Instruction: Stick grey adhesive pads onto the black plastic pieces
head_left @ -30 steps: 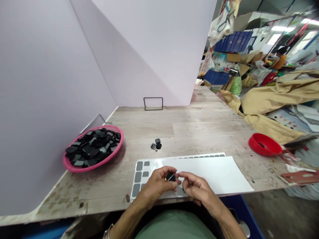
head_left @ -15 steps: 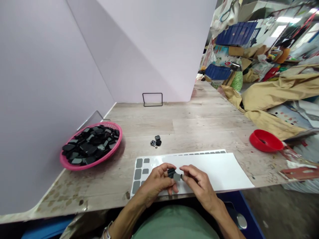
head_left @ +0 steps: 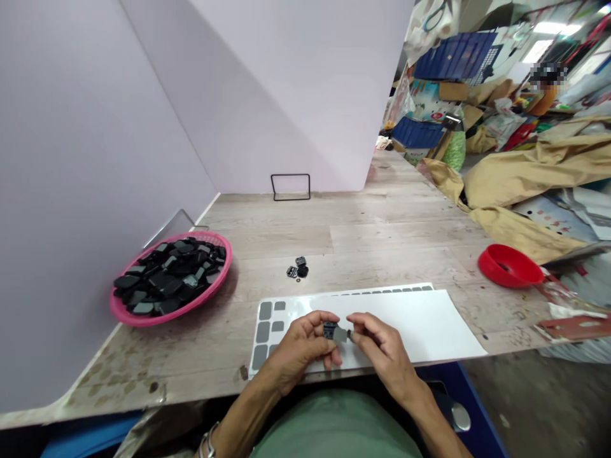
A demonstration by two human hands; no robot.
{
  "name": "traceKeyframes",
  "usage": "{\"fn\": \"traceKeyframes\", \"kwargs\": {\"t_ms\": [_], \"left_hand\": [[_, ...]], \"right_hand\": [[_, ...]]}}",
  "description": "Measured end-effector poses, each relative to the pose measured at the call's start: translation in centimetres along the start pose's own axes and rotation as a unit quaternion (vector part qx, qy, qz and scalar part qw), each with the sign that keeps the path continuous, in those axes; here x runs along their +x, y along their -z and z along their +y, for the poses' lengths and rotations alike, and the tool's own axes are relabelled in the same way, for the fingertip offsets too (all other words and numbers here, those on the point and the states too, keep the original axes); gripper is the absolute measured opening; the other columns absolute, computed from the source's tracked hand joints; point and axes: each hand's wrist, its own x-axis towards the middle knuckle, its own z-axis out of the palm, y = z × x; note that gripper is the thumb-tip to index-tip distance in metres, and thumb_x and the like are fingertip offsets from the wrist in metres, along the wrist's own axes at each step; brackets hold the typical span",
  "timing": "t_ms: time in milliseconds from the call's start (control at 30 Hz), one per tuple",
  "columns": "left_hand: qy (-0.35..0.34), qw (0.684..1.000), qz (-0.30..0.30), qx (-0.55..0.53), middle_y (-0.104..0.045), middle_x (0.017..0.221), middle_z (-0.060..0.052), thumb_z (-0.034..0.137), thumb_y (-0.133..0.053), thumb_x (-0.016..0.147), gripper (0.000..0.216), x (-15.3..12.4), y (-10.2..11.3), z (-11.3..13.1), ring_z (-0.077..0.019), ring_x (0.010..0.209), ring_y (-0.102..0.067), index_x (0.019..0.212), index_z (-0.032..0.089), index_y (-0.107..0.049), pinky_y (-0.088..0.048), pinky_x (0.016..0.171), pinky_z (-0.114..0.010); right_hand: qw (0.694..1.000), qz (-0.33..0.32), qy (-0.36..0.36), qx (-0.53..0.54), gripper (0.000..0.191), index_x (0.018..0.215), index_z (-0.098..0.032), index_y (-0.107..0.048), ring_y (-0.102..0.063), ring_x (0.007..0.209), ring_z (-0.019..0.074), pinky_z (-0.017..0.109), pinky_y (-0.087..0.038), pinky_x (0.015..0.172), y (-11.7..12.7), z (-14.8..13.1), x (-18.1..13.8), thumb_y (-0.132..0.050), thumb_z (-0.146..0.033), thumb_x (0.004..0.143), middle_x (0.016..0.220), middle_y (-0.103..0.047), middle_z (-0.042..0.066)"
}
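Just above the table's front edge, my left hand [head_left: 305,346] is closed round a small black plastic piece [head_left: 329,329] with pale markings. A flat grey sticker [head_left: 340,334] spans from that piece toward my right hand [head_left: 384,350]. The right thumb and fingertips pinch at the sticker's right end, where a small dark spot shows that I cannot make out. Under both hands lie white sheets [head_left: 420,318], with rows of grey stickers [head_left: 265,311] exposed on the left side. Several small black pieces [head_left: 302,271] rest on the table beyond the sheets.
At the left stands a pink basket [head_left: 228,264] heaped with black pieces. A red bowl [head_left: 510,280] sits at the right edge. A black wire stand [head_left: 291,200] is by the back panel [head_left: 286,95]. Tan cloth [head_left: 525,172] and crates [head_left: 451,57] fill the right background.
The black piece in my left hand has turned so its marked face shows. The grey sticker has tilted slightly; both hands stay almost in place.
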Motion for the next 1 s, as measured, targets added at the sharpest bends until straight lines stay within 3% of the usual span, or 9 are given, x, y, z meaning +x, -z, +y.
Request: {"fn": "traceKeyframes", "kwargs": {"t_ms": [200, 400, 667, 1000], "left_hand": [[0.018, 0.999, -0.016, -0.026, -0.069, 0.090, -0.008, 0.013, -0.068, 0.065, 0.039, -0.2, -0.2, 0.0, -0.0118, 0.055, -0.063, 0.102, 0.013, -0.055, -0.044, 0.048, -0.019], [0.015, 0.999, -0.015, -0.026, -0.068, 0.085, -0.007, 0.011, -0.068, 0.065, 0.039, 0.0, -0.1, -0.1, -0.0121, 0.054, -0.063, 0.102, 0.013, -0.055, -0.043, 0.047, -0.019], [0.011, 1.000, -0.023, 0.000, -0.065, 0.061, -0.002, 0.011, -0.065, 0.067, 0.037, 0.3, 0.2, -0.7, -0.0139, 0.053, -0.063, 0.103, 0.013, -0.057, -0.042, 0.047, -0.019], [0.008, 1.000, -0.011, -0.002, -0.066, 0.060, -0.002, 0.013, -0.068, 0.066, 0.038, 0.0, 0.1, -0.7, -0.0138, 0.053, -0.062, 0.102, 0.012, -0.056, -0.042, 0.047, -0.019]], "right_hand": [[0.988, 0.036, 0.099, -0.114, 0.020, 0.102, -0.020, -0.059, -0.055, 0.079, 0.0159, 0.028, -0.043, 0.071, -0.4, 0.2, 0.0, -0.041, -0.019, 0.092, 0.086, -0.057, 0.004], [0.978, 0.022, 0.131, -0.158, 0.024, 0.102, -0.020, -0.058, -0.056, 0.078, 0.0169, 0.029, -0.043, 0.070, -0.7, 0.0, 0.0, -0.036, -0.015, 0.092, 0.084, -0.057, 0.005], [0.964, 0.016, 0.141, -0.223, 0.024, 0.095, -0.019, -0.059, -0.054, 0.076, 0.0177, 0.029, -0.044, 0.069, -0.9, 0.0, 0.0, -0.036, -0.013, 0.090, 0.081, -0.057, 0.006], [0.961, 0.006, 0.147, -0.236, 0.023, 0.097, -0.017, -0.058, -0.054, 0.077, 0.0182, 0.030, -0.043, 0.068, -1.2, 0.2, -0.1, -0.037, -0.011, 0.089, 0.083, -0.056, 0.006]]}}
